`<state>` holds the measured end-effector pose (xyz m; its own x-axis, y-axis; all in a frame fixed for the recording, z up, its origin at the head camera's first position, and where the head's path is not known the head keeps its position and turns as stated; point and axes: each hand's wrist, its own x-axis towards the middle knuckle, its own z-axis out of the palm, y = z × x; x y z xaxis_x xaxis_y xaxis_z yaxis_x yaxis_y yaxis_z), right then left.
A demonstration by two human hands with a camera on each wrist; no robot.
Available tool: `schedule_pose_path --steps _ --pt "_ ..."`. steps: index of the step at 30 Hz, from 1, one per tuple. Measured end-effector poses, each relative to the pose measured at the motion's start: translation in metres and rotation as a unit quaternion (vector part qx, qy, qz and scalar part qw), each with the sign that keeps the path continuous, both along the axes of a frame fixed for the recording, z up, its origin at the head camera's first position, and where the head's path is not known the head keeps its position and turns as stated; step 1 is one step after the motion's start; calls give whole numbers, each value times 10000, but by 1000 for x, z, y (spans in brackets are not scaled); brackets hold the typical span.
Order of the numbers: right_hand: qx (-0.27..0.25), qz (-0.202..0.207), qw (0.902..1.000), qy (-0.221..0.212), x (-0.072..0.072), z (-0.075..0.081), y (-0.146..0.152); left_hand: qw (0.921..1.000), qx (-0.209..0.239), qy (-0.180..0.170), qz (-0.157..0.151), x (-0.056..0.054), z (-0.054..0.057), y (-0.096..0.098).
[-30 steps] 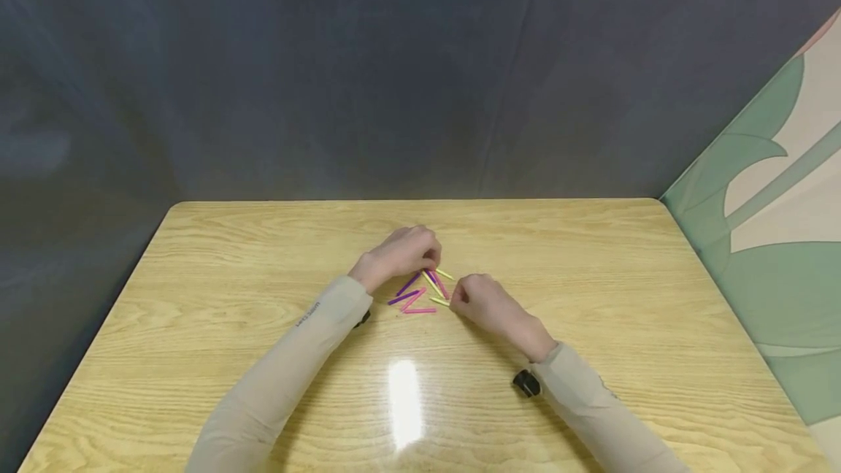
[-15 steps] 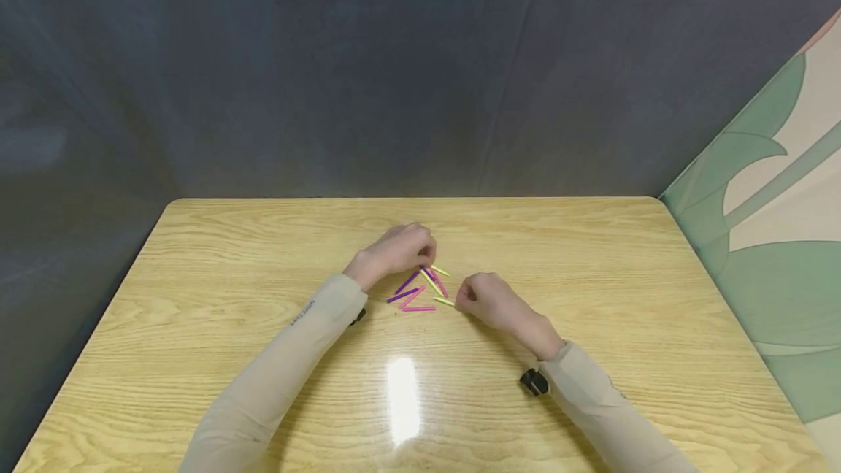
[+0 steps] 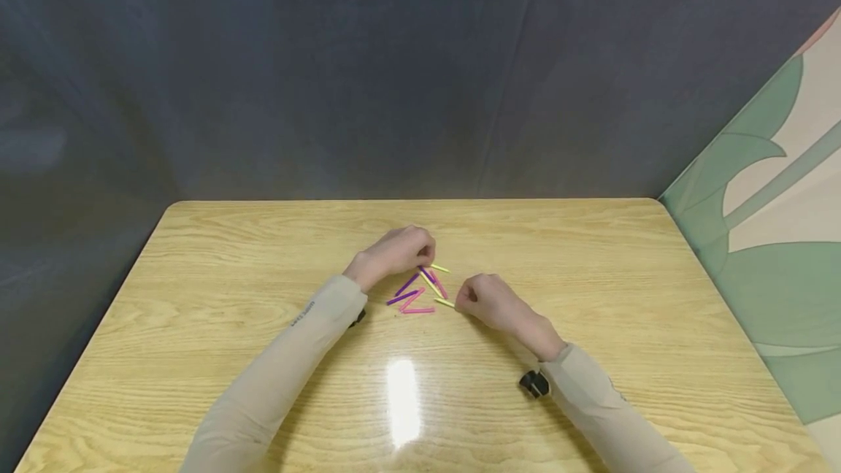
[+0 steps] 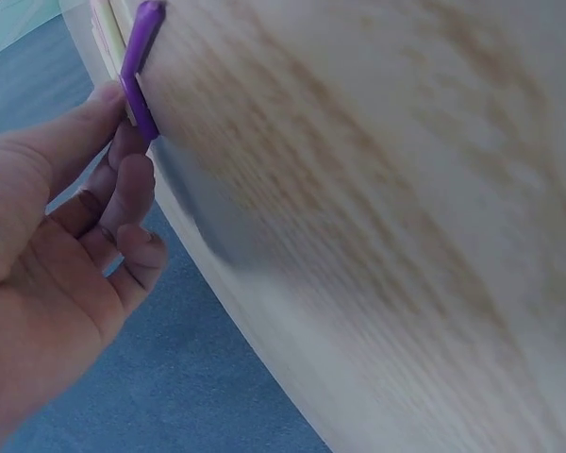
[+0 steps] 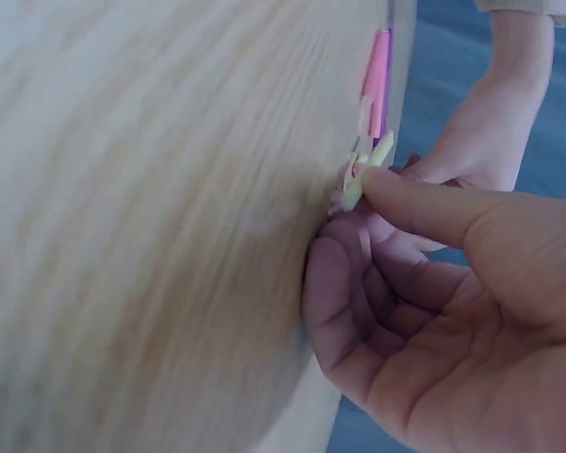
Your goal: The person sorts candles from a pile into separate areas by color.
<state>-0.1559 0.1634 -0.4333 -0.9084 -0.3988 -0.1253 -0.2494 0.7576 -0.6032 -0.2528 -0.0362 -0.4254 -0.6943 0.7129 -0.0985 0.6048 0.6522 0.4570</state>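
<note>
The right hand (image 3: 494, 304) pinches a near yellow stick (image 3: 444, 303), the left hand (image 3: 399, 249) a far yellow stick (image 3: 441, 268). Pink sticks (image 3: 418, 311) and purple sticks (image 3: 402, 298) lie left of the right fingertips (image 5: 373, 185). Only the head view shows illegible sleeve lettering (image 3: 303, 312).

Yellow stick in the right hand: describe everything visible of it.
The yellow stick is slim and straight, paler and greenish in the right wrist view; whether it is plastic or wood cannot be told. The right hand pinches it between thumb and finger, hiding one end. In the head view its free end points left and slightly away from the person, above and to the right of the lowest pink stick. Whether it touches the table is unclear.
</note>
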Motion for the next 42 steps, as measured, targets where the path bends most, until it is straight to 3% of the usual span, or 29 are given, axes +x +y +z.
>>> schedule_pose_path --steps 7,14,19,27,34,42 --pt "-308 -138 9994 -6 0 -2 4 9999 -7 139 88 -2 -2 -4" --pt "-232 -245 9993 163 -2 -2 4 9993 7 287 253 -4 -3 -8" --pt "-239 -363 9991 15 -1 0 3 9978 26 346 566 -5 -5 -9" --pt "-285 -397 9988 -86 0 1 4 9907 -31 880 1038 -7 -9 -10" --pt "-401 -488 9979 -115 -2 0 3 9879 -8 850 1294 -7 -8 -11" --pt "-526 -561 9969 -174 -13 3 9 9874 -79 741 1397 -10 -8 -6"
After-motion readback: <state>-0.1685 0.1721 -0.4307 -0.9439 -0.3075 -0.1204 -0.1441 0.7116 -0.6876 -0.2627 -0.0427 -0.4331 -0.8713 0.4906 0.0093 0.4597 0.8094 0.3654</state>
